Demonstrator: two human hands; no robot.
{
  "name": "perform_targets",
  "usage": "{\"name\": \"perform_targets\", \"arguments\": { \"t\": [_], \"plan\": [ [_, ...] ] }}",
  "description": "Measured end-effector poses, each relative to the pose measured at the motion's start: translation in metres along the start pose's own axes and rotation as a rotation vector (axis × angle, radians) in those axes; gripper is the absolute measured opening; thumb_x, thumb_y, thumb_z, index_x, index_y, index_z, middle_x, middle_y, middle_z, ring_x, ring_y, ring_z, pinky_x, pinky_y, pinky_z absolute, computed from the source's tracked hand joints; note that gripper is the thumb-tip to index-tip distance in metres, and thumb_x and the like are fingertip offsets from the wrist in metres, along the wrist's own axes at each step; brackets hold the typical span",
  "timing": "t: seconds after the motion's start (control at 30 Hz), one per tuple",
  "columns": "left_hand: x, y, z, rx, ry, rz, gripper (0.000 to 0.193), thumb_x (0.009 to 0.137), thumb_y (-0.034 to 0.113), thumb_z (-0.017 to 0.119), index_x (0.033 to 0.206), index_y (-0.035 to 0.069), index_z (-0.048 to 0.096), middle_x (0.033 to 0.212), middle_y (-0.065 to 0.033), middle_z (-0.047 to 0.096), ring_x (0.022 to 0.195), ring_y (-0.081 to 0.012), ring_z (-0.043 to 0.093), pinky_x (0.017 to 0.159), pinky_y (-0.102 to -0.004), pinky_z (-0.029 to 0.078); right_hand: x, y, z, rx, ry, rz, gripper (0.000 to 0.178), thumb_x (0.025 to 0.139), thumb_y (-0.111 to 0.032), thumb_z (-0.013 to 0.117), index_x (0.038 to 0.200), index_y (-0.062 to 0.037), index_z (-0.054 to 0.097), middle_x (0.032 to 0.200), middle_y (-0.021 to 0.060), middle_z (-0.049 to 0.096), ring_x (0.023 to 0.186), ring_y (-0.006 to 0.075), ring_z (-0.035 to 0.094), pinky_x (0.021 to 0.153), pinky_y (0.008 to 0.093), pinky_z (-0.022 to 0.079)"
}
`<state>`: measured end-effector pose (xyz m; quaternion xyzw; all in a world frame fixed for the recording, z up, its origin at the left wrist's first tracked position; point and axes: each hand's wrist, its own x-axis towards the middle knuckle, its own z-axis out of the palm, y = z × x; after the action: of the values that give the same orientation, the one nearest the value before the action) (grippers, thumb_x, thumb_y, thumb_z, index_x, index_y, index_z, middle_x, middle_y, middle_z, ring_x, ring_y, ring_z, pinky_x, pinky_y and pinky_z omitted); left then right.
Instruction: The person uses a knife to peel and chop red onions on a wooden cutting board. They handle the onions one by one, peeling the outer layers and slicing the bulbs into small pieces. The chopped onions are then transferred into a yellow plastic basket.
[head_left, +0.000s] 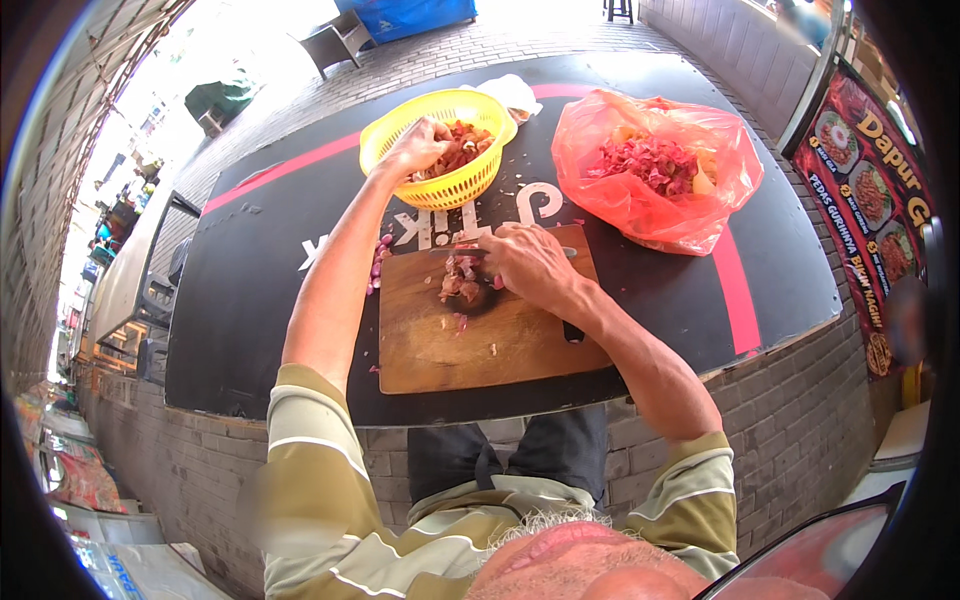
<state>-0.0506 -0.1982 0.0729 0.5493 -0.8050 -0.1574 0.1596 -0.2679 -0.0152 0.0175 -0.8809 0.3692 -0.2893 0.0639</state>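
My left hand (424, 147) reaches into a yellow plastic basket (452, 192) of reddish-brown shallots (466, 150). Its fingers are curled down among them, and the fingertips are hidden. Over the wooden cutting board (440, 345), my right hand (527, 262) is closed round a knife (458, 251), whose thin blade points left. Just below the blade lies a small heap of shallots (461, 280) with bits of skin. A black handle (573, 332) shows beside my right forearm at the board's right side; the rest of that tool is hidden.
An open red plastic bag (650, 215) full of pinkish-red peelings (655, 165) stands right of the basket. Small purple shallots (378, 262) lie by the board's left edge. A white cloth or bag (510, 97) sits behind the basket. All rest on a black table (260, 300) with printed lettering.
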Motion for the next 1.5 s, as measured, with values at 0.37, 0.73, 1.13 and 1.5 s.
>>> {"name": "perform_targets", "arguments": {
  "t": [0.37, 0.73, 1.13, 1.5],
  "plan": [
    [-0.017, 0.01, -0.014, -0.046, 0.049, -0.183, 0.026, 0.088, 0.029, 0.069, 0.098, 0.005, 0.071, 0.088, -0.0145, 0.072, 0.087, -0.0224, 0.068, 0.079, -0.0377, 0.052, 0.003, -0.004, -0.008, -0.007, -0.06, 0.03, 0.029, 0.07, -0.006, 0.073, 0.098, -0.0002, 0.066, 0.084, 0.0162, 0.066, 0.089, 0.035, 0.066, 0.077, 0.0448, 0.05],
    [-0.029, 0.016, -0.015, 0.03, 0.219, -0.104, 0.029, 0.086, 0.034, 0.069, 0.099, 0.008, 0.074, 0.094, -0.0177, 0.073, 0.089, -0.0301, 0.07, 0.083, -0.0415, 0.052, 0.004, -0.004, -0.012, -0.052, -0.045, 0.091, 0.02, 0.086, -0.01, 0.063, 0.105, -0.0044, 0.067, 0.093, 0.0154, 0.068, 0.089, 0.0359, 0.065, 0.079, 0.0458, 0.049],
    [-0.033, 0.018, -0.015, -0.039, 0.444, 0.015, 0.03, 0.097, 0.026, 0.054, 0.11, 0.004, 0.069, 0.099, -0.0195, 0.072, 0.088, -0.0321, 0.07, 0.082, -0.0427, 0.052, 0.005, -0.002, -0.003, -0.025, 0.017, 0.104, 0.016, 0.093, -0.014, 0.058, 0.1, -0.002, 0.065, 0.093, 0.016, 0.067, 0.089, 0.0369, 0.064, 0.079, 0.0463, 0.049],
    [-0.031, 0.011, -0.007, -0.036, 0.437, 0.119, 0.023, 0.091, 0.019, 0.065, 0.106, 0.004, 0.074, 0.096, -0.0178, 0.074, 0.089, -0.0262, 0.071, 0.082, -0.0384, 0.054, 0.005, -0.004, -0.006, -0.057, 0.053, 0.059, 0.014, 0.093, -0.011, 0.058, 0.097, -0.0007, 0.066, 0.092, 0.0169, 0.067, 0.09, 0.0371, 0.063, 0.08, 0.0454, 0.049]
  ]
}}
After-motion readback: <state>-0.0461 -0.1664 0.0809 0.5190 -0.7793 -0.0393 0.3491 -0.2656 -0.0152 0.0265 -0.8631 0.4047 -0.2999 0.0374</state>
